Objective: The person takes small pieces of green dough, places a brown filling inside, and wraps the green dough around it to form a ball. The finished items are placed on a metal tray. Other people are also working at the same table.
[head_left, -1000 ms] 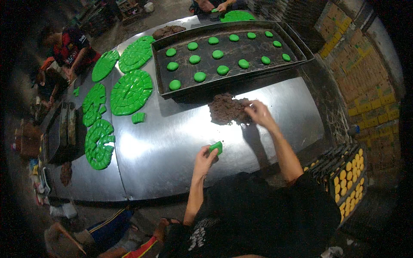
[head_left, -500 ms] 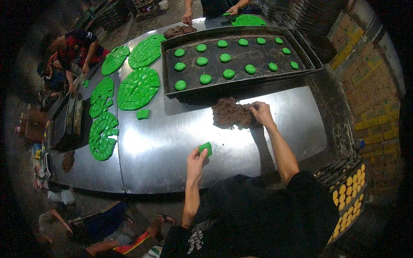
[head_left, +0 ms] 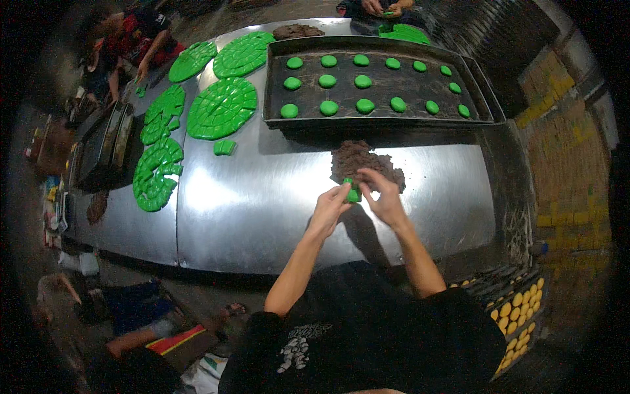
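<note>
My left hand [head_left: 330,209] pinches a green piece of dough [head_left: 354,195] just in front of the crumbly brown filling mound [head_left: 357,157]. Close against that dough, my right hand [head_left: 386,202] has its thumb and fingers curled at the upper side; whatever lies between its fingertips is too small to make out. Behind the mound stands a dark rectangular tray [head_left: 394,121] with rows of smooth green dough rounds [head_left: 363,81]. A loose cut dough piece [head_left: 224,148] lies to the left on the metal table [head_left: 262,210].
Scored green dough discs [head_left: 222,108] cover the table's left part. A second brown mound [head_left: 298,31] sits beyond the tray. Co-workers [head_left: 147,43] work at the far left and far side. Racked trays of yellow rounds [head_left: 518,308] stand at my lower right.
My right hand has left the brown mound and come to the green dough. The left hand has carried the dough up and right, so both hands now meet. The view has shifted.
</note>
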Demonstrator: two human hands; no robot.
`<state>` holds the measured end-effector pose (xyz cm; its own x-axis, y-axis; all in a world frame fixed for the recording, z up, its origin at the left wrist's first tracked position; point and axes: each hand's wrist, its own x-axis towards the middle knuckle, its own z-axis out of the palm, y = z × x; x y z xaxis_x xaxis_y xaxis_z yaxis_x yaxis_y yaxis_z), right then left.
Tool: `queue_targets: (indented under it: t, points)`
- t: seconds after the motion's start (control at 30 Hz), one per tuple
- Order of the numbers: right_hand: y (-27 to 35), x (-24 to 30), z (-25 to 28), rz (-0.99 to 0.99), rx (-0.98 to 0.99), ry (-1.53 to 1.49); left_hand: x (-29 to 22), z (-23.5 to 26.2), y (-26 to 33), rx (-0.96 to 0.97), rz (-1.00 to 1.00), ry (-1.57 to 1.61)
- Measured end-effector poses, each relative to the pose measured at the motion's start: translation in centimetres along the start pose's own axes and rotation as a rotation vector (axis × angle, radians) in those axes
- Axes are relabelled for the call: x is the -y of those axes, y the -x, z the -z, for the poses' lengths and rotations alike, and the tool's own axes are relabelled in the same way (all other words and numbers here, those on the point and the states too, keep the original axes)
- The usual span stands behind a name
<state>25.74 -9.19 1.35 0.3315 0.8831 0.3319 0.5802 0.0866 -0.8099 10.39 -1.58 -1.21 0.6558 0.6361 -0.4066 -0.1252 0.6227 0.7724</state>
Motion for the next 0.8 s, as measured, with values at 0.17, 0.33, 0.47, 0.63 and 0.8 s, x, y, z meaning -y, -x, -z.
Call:
queue_targets:
  t: [0.17,0.33,0.47,0.63,0.8]
  points:
    - [1.4,1.7,-1.5,-0.137,0.095,-0.082,1.0,1.4,-0.3,-0.063,-0.059,0.031]
    - [1.5,2.2,-1.4,-0.17,0.206,-0.145,-0.5,2.9,0.5,0.029,-0.035,0.174]
    - [0.6,2.1,-2.9,0.029,0.117,-0.068,-0.9,2.4,1.4,-0.038,-0.118,0.09]
    - [-0.3,4.7,-3.2,0.016,0.021,-0.118,-1.5,1.2,2.9,-0.267,-0.496,-0.779]
    - [0.3,1.5,-3.2,0.068,0.123,-0.035,-0.1,3.9,3.1,0.02,-0.407,-0.444]
